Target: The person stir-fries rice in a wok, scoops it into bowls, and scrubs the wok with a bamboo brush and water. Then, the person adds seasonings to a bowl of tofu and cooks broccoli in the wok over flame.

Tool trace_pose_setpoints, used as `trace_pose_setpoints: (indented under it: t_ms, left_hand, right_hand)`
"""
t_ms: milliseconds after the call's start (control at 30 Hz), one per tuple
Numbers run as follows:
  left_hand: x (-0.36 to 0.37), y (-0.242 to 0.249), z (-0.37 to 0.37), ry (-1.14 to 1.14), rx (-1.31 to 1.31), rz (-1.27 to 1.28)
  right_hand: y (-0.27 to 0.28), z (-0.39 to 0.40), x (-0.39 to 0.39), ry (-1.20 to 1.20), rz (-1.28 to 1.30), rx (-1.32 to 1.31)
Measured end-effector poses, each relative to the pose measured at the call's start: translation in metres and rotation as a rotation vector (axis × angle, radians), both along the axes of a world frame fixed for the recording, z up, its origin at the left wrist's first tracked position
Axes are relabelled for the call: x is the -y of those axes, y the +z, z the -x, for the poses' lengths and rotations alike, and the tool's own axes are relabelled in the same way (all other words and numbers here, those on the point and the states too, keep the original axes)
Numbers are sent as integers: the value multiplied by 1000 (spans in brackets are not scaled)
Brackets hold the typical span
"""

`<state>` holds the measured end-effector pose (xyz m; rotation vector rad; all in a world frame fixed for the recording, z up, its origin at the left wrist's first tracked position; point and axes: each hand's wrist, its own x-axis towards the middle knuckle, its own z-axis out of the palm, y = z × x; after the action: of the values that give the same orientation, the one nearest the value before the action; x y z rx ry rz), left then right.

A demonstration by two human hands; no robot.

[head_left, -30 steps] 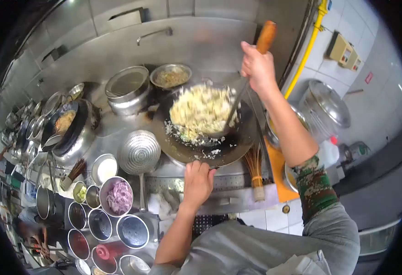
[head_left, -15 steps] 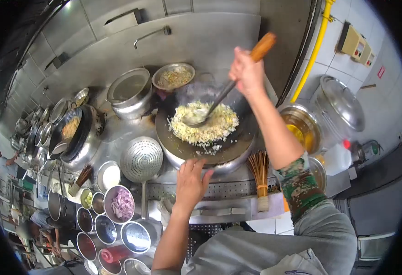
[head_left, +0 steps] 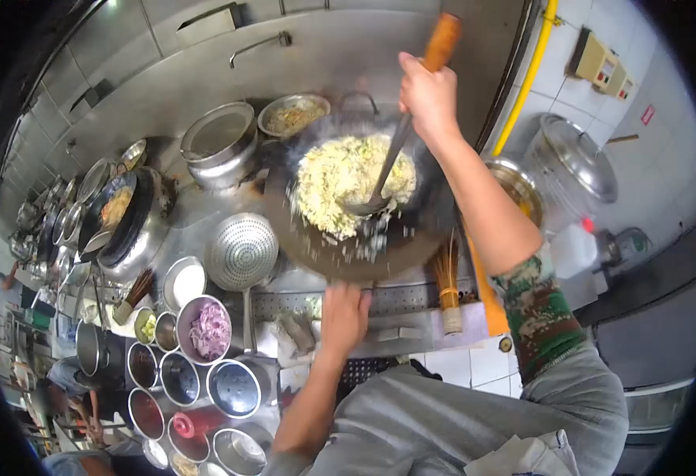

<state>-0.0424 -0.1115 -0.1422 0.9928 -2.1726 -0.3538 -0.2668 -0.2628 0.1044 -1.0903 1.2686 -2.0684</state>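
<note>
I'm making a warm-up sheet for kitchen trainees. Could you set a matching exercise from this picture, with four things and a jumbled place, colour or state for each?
Column one
1. Ladle
2. Perforated skimmer
3. Pipe
4. Sliced onion

Column two
A. Purple and white, in a round container
B. Yellow, running along the wall
C. Held in the right hand, its lower end in the food in the wok
D. Set down to the left of the wok

Right pairs: 1-C, 2-D, 3-B, 4-A
</note>
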Motion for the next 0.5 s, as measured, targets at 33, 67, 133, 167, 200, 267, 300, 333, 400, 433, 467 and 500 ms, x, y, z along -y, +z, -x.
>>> trace_pose_setpoints:
  t_ms: [33, 67, 133, 167, 200, 267, 300, 333, 400, 433, 467, 500]
  left_hand:
    - [-20, 0, -12, -25, 31, -26]
    - [-19, 18, -14, -35, 28, -15]
    - [-34, 63, -14, -47, -54, 37]
    - [-18, 90, -8, -13, -104, 24]
    - [4, 94, 3, -14, -114, 41]
    - [25, 64, 14, -5, -139, 60]
    - [30, 34, 15, 17, -106, 39]
    - [27, 16, 12, 34, -66, 14]
    - [-7, 9, -8, -16, -94, 38]
    - [-15, 11, -16, -62, -105, 27]
    - [-8, 23, -15, -71, -109, 18]
    - [-1, 38, -13, -57, -95, 17]
  right_hand:
    - [4, 6, -8, 6, 60, 62]
    - [9, 12, -15, 33, 79, 90]
    - [7, 14, -14, 17, 32, 74]
    - [9, 7, -14, 2, 20, 59]
    - [8, -2, -8, -25, -5, 28]
    - [-3, -26, 5, -116, -89, -54]
    - [-11, -36, 11, -187, -134, -100]
    - [-28, -30, 18, -162, -23, -176]
    - [-14, -20, 11, -20, 84, -141]
    - [-1, -22, -9, 104, 52, -19]
    - [1, -9, -7, 87, 19, -6]
    - [3, 3, -9, 93, 60, -14]
